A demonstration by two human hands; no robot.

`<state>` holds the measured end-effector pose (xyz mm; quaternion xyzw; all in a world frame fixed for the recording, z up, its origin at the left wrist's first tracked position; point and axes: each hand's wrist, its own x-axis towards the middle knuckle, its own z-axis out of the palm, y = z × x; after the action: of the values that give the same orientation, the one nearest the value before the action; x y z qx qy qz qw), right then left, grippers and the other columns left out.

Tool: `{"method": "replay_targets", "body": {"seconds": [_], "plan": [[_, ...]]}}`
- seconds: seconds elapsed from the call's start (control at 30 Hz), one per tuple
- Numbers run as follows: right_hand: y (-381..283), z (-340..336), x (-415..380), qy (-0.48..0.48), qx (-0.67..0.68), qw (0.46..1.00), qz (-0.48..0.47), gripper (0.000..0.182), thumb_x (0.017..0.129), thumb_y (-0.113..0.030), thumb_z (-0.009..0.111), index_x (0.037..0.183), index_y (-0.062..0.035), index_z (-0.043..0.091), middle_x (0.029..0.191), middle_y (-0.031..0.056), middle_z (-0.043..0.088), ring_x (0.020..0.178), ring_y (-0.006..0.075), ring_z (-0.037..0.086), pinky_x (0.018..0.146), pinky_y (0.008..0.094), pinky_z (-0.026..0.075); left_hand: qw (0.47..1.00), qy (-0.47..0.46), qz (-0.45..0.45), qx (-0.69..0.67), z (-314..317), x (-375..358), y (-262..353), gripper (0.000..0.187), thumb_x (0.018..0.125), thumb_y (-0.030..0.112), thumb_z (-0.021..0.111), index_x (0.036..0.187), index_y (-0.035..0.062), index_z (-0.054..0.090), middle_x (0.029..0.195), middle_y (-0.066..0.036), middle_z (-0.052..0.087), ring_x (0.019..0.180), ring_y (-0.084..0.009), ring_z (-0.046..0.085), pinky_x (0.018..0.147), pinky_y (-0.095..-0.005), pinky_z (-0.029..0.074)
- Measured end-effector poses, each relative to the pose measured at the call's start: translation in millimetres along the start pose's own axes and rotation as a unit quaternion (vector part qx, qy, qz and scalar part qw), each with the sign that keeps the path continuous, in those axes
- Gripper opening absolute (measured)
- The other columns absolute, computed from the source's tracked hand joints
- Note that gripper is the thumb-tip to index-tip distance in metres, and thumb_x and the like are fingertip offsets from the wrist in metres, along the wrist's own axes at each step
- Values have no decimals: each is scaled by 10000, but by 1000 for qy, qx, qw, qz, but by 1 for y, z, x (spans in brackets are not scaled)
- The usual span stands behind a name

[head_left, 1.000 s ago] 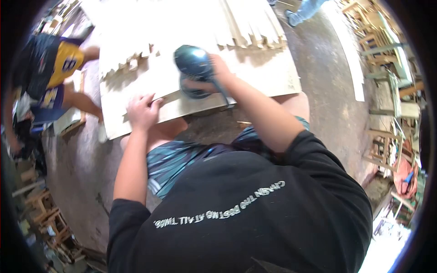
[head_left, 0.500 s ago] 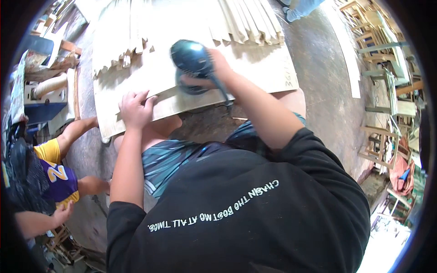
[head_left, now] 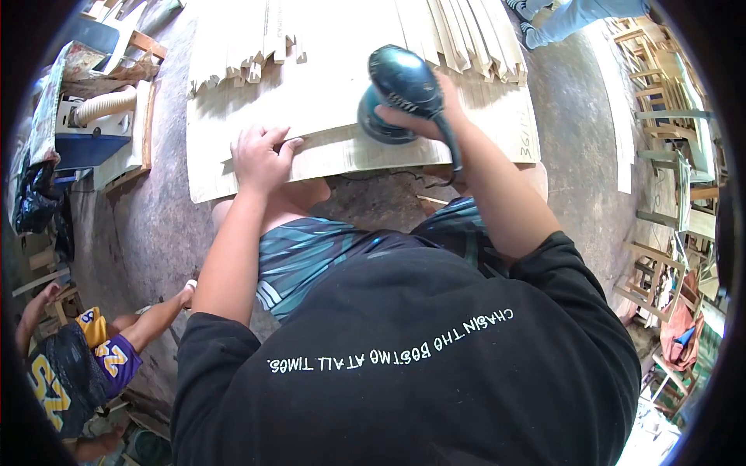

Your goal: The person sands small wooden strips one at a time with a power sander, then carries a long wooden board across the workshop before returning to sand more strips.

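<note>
A dark teal power sander is in my right hand, with my fingers wrapped round its body and its cord trailing down toward the board's near edge. Its round base rests on a pale wood strip along the near edge of a large light board. Near the strip's left part, my left hand presses down, fingers spread over the wood.
Thin wooden pieces lie in rows on the board's far side. A machine with a ribbed hose stands at left. Another person is at lower left; someone's legs show at top right. Wooden frames line the right.
The view has shifted, so the board and both hands appear further right. The sander is still in my right hand. The person at left has moved lower in view.
</note>
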<state>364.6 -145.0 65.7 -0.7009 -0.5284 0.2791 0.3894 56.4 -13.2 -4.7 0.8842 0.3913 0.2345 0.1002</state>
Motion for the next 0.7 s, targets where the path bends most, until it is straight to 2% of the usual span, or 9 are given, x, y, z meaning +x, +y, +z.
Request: {"method": "replay_targets", "body": {"seconds": [0.03,0.1,0.17,0.23,0.33,0.43,0.47,0.5,0.7], "plan": [[-7,10,4,-16,-30,999,-27,625,702,-391,949,1191,-81,714,1076,88,771,1008,191,728,924,361,575,1000,1,3,1,0,0,0,276,792,397,835,961,178,827,864,-37,669,904,-286,627,845,-442,461],[-14,33,10,-27,44,997,-58,589,706,-402,933,1157,-86,726,1041,88,776,975,197,734,901,357,575,1000,4,7,5,-1,1,1,278,792,403,833,960,181,826,867,-34,672,901,-287,629,840,-443,462],[-29,45,16,-36,8,996,-82,546,714,-414,917,1111,-85,738,1011,97,774,933,218,734,867,360,578,1000,-1,3,8,0,0,-1,279,792,407,832,961,185,826,868,-31,673,901,-288,629,836,-443,463],[-28,60,25,-24,16,991,-128,547,718,-427,910,1110,-86,738,1005,100,773,924,220,735,863,359,579,1000,-3,2,11,1,1,-3,282,791,411,831,962,187,825,869,-28,674,902,-288,629,833,-443,464],[-29,69,32,-34,0,989,-145,555,717,-417,917,1124,-85,736,1012,102,774,924,211,736,865,356,578,1000,-1,7,12,3,0,-4,288,788,416,831,960,186,824,870,-23,676,905,-287,629,830,-444,464],[-29,59,31,-85,46,991,-89,572,711,-400,930,1141,-79,733,1022,101,776,940,200,734,876,355,577,1000,1,5,7,2,0,-3,292,785,420,833,959,185,824,870,-19,676,913,-284,630,837,-444,463],[-24,56,29,-76,68,993,-68,595,699,-383,944,1161,-74,729,1043,98,778,956,194,730,888,354,576,1000,0,3,6,2,-1,-3,294,784,421,833,960,186,823,870,-19,676,919,-282,630,843,-443,462],[-25,47,29,-92,32,993,-59,604,692,-379,948,1167,-77,730,1060,95,778,977,194,730,902,357,575,1000,0,1,5,2,-1,-3,296,784,422,834,961,186,822,871,-19,676,924,-279,631,849,-443,461],[-29,26,25,-102,19,994,-37,645,676,-361,957,1210,-89,721,1113,98,771,1008,189,732,927,359,577,1000,-7,6,-5,1,0,-4,298,792,423,831,977,190,815,872,-9,672,956,-264,629,889,-438,450]]}}
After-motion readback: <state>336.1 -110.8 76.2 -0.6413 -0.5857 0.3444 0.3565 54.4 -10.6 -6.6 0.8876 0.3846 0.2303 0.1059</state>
